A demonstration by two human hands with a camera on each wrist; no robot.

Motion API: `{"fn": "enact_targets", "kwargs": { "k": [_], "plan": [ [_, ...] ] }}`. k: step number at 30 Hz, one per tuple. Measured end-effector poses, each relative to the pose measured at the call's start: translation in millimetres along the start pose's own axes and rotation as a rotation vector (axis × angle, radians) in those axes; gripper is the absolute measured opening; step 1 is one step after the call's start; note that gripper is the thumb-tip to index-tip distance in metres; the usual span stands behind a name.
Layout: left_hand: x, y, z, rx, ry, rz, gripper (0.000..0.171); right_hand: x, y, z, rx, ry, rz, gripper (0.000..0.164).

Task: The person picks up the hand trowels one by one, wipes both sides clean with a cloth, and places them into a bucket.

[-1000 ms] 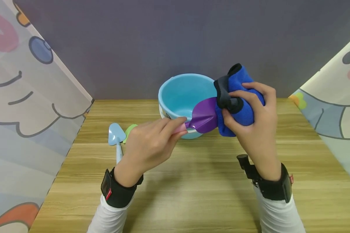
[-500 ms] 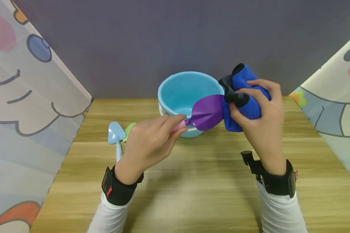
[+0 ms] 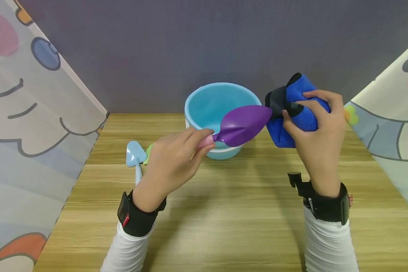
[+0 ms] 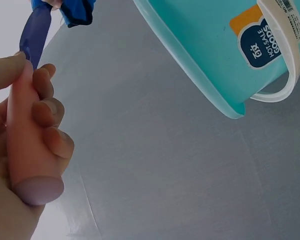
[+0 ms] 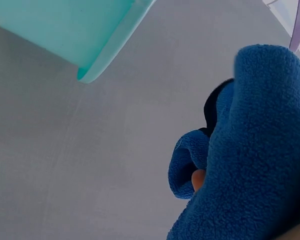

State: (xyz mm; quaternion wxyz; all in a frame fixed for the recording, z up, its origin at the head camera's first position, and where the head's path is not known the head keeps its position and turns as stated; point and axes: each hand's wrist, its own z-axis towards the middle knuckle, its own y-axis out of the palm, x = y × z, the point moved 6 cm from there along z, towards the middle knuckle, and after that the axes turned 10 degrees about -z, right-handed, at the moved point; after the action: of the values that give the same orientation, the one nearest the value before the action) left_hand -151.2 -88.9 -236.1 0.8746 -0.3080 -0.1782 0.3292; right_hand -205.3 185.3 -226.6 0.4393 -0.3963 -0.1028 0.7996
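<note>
My left hand (image 3: 176, 160) grips the pink handle of a toy shovel (image 3: 243, 124) with a purple blade, held up in front of the bucket. In the left wrist view the fingers wrap round the pink handle (image 4: 32, 135). A folded blue cloth (image 3: 304, 119) with black edging is pinched in my right hand (image 3: 321, 132), at the blade's tip. In the right wrist view the fuzzy blue cloth (image 5: 260, 135) hides most of that hand; one fingertip (image 5: 198, 179) shows by a fold.
Behind the shovel, a light-blue bucket (image 3: 204, 102) with a white handle stands at the table's back edge. A light-blue toy shovel (image 3: 135, 154) and a green piece (image 3: 147, 153) lie on the wooden table (image 3: 231, 226) at the left. A grey wall rises behind.
My right hand has moved right with the cloth, drawing it along the purple blade towards its tip, so more of the blade shows. The left hand keeps its grip, the blade rising slightly.
</note>
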Motion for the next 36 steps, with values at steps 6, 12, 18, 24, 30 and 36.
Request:
{"fn": "enact_targets", "kwargs": {
  "k": [6, 12, 18, 24, 30, 36],
  "plan": [
    [-6.4, -0.3, -0.3, -0.033, -0.086, 0.024, 0.029, 0.5, -3.8, 0.1, 0.043, 0.016, 0.017, 0.024],
    [-13.2, -2.1, -1.3, -0.044, -0.179, 0.063, 0.03, -1.9, -7.6, -1.7, 0.113, 0.019, 0.063, 0.025],
    [-17.2, -5.6, -1.3, -0.016, -0.204, 0.101, 0.03, -7.8, -14.4, -1.7, 0.196, -0.059, 0.131, 0.031],
    [-19.5, -5.8, -2.2, -0.049, -0.233, 0.126, 0.031, -27.4, -24.4, -5.9, 0.281, -0.065, 0.218, 0.039],
    [-19.6, -4.7, -3.7, -0.09, -0.227, 0.16, 0.029, -35.1, -29.6, -11.9, 0.359, -0.094, 0.282, 0.039],
    [-19.4, -3.0, -5.0, -0.107, -0.216, 0.157, 0.027, -39.8, -31.3, -16.8, 0.411, -0.114, 0.312, 0.043]
  ]
}}
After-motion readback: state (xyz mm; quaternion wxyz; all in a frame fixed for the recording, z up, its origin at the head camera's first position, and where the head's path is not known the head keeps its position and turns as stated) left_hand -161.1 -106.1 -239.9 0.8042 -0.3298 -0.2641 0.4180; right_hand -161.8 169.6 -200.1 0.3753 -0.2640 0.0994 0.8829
